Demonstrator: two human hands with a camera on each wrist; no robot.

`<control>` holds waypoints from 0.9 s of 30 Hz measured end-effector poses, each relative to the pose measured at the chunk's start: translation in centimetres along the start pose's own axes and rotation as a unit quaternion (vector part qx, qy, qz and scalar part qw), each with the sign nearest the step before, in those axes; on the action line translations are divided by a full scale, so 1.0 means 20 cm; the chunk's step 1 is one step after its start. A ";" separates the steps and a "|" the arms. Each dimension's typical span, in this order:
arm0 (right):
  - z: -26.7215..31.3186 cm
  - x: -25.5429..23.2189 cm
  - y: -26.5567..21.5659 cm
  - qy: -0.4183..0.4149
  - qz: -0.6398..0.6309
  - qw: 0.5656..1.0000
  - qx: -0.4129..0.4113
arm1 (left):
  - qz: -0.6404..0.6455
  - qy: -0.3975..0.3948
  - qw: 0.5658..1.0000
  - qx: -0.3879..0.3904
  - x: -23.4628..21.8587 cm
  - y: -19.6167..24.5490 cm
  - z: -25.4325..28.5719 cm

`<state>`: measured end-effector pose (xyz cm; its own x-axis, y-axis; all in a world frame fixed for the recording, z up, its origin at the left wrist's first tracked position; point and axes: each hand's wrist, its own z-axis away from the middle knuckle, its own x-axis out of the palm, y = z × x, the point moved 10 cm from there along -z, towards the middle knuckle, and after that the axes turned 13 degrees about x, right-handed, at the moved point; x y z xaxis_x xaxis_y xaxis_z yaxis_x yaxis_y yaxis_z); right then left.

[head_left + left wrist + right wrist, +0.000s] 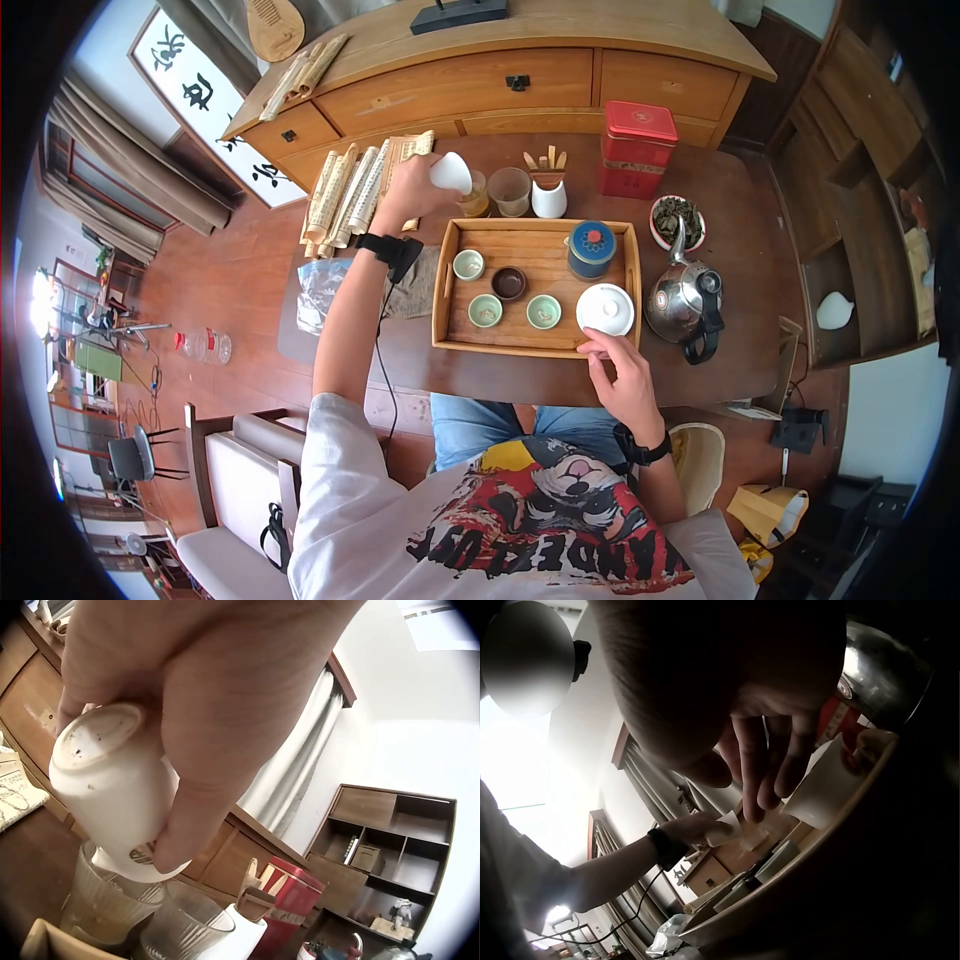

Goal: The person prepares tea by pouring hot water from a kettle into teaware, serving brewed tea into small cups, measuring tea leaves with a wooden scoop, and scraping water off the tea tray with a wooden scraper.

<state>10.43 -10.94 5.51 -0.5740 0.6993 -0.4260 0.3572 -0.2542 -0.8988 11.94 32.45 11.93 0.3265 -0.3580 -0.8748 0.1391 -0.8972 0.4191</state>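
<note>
My left hand grips a small white pitcher. In the left wrist view the pitcher is tipped steeply, its base facing up and its mouth down over a ribbed glass cup. Yellowish liquid shows in that glass in the head view, and a second glass stands right beside it. My right hand is at the near right edge of the wooden tray, fingers loosely bent and holding nothing. Its fingertips are close to the white lidded bowl on the tray.
Three pale green cups, a dark cup and a blue canister sit on the tray. A steel kettle, a bowl of leaves and a red tin stand right. Bamboo scrolls lie left.
</note>
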 end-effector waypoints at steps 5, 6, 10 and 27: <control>0.00 0.01 -0.01 0.001 0.002 1.000 -0.007 | -0.027 0.002 0.999 0.024 0.03 -0.01 -0.01; 0.00 0.01 -0.02 0.000 0.000 1.000 -0.005 | -0.026 0.003 0.999 0.023 0.02 -0.02 -0.02; 0.00 0.01 -0.03 -0.001 0.003 1.000 -0.003 | -0.068 -0.004 0.997 0.046 0.03 0.03 -0.04; 0.00 0.00 -0.02 0.004 0.023 1.000 -0.012 | 0.189 0.121 0.970 0.089 0.06 0.39 0.18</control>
<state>10.29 -10.88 5.86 -0.5509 0.6928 -0.4653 0.4007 -0.2695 -0.8757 10.02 24.13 13.35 0.5356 -0.6183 -0.5752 -0.1905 -0.7520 0.6310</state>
